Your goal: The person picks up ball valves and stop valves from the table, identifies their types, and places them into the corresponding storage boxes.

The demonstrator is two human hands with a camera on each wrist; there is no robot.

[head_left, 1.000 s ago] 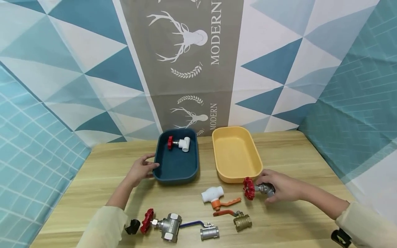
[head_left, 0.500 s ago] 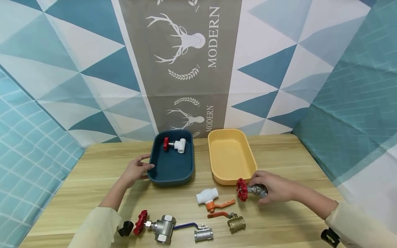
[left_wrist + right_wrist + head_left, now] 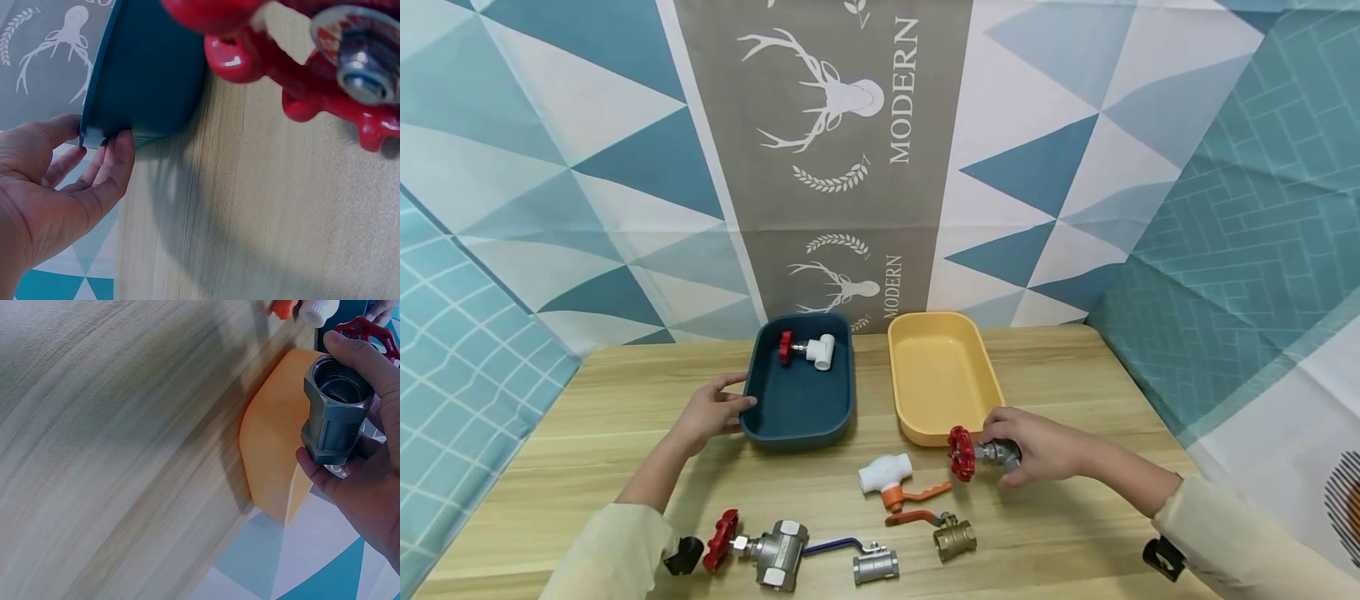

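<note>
My left hand [image 3: 707, 412] grips the near-left edge of a dark blue plastic bin [image 3: 797, 417], thumb over the rim and fingers against the outer wall. In that bin lies a white tee-shaped valve [image 3: 822, 352] with a red handwheel. My right hand [image 3: 1037, 446] holds a grey metal gate valve [image 3: 337, 412] by its body, its red handwheel [image 3: 961, 454] pointing left. The valve is at the near end of a yellow bin [image 3: 943, 375], above the table. In the right wrist view, thumb and fingers clasp opposite ends of the body, and one threaded opening faces the camera.
Before the bins lie a white ball valve [image 3: 886, 473] with orange lever, a brass ball valve [image 3: 955, 537] with red lever, a small steel ball valve [image 3: 876, 567] with blue lever, and a large gate valve [image 3: 778, 554] with red handwheel. Patterned cloth [image 3: 850, 167] hangs behind.
The head view has turned, so everything sits further left in it. My right hand has brought the gate valve slightly left relative to the yellow bin. My left hand keeps its grip.
</note>
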